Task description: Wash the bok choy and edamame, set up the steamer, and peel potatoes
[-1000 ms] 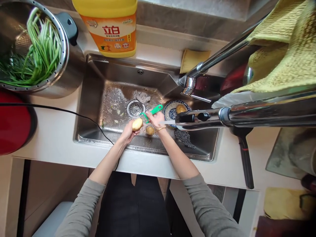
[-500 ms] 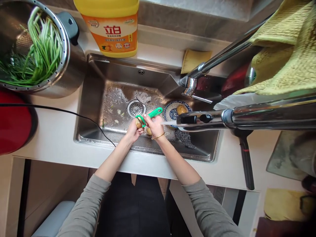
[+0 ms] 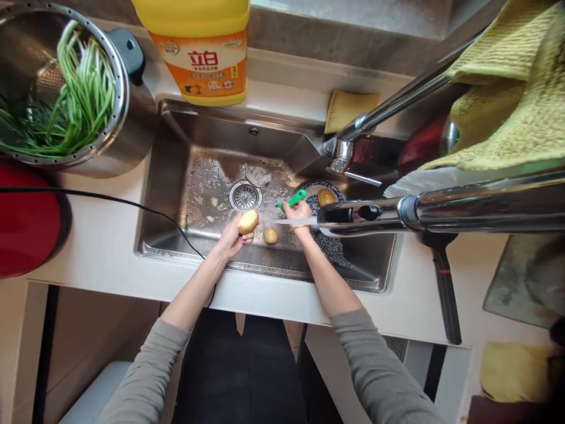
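My left hand (image 3: 233, 238) holds a pale yellow potato (image 3: 248, 222) over the steel sink (image 3: 282, 268), near the drain (image 3: 243, 196). My right hand (image 3: 299, 213) grips a green peeler (image 3: 292, 199) and is drawn off to the right of that potato, close to a blue patterned bowl (image 3: 312, 202). Between the two hands a second potato (image 3: 271, 235) lies on the sink floor. Inside the bowl sits a third potato (image 3: 326, 196).
A tap (image 3: 435, 206) reaches over the sink from the right, with a steel scourer (image 3: 332, 248) beneath it. A pot of green stems (image 3: 66, 112) stands at back left, a yellow detergent jug (image 3: 207, 53) behind the sink, a red pot (image 3: 26, 218) and a black cord (image 3: 110, 200) at left.
The peeler was against the potato half a second ago; my right hand has since pulled it away to the right toward the bowl. My left hand turned the potato upward.
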`<action>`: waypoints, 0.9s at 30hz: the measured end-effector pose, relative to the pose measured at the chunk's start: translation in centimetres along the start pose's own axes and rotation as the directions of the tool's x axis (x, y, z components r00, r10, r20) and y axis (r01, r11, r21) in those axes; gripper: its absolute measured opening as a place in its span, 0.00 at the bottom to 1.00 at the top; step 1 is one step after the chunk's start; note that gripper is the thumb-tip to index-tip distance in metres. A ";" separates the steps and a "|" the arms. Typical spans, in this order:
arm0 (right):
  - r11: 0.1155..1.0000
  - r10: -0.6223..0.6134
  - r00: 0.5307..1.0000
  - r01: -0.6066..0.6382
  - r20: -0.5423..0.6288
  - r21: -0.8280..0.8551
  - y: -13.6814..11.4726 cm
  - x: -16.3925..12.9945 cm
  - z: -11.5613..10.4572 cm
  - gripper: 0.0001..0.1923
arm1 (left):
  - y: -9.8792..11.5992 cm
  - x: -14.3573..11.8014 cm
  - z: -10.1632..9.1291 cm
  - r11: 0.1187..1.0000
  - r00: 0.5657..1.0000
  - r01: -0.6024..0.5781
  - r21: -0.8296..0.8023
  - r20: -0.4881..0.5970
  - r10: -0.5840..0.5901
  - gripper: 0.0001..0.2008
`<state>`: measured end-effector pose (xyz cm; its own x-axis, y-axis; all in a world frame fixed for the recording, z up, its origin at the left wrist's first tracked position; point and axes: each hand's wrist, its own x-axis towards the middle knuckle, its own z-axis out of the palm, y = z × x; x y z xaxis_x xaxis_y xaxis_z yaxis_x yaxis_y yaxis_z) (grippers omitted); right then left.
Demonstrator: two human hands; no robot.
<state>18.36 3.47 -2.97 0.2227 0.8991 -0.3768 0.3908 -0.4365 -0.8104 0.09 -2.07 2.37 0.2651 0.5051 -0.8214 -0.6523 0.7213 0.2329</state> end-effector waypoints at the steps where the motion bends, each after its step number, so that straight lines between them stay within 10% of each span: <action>1: 0.999 0.016 1.000 -0.016 -0.004 0.033 -0.2 -0.2 0.1 0.19 | 0.1 0.1 0.0 1.000 1.000 -0.008 -0.002 -0.019 0.008 0.17; 10: 0.903 0.010 0.954 -0.138 0.300 0.407 -5.2 -5.0 2.8 0.19 | -1.0 1.2 0.5 0.974 0.972 -0.199 0.110 -0.106 0.210 0.12; 19: 0.878 0.270 0.960 -0.279 0.079 0.388 -2.7 -1.4 1.2 0.21 | 0.5 0.0 -0.9 0.890 0.937 -0.319 0.325 -0.030 0.347 0.15; 27: 0.893 0.020 0.972 -0.124 0.235 0.434 -5.9 -5.3 2.3 0.18 | -0.2 1.5 0.2 0.896 0.899 -0.328 0.298 -0.194 0.393 0.14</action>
<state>12.85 1.37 2.74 0.0144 0.8726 -0.4882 -0.0659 -0.4863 -0.8713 0.74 -1.40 1.20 -0.1562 0.6456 -0.7475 -0.4599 0.6223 0.6335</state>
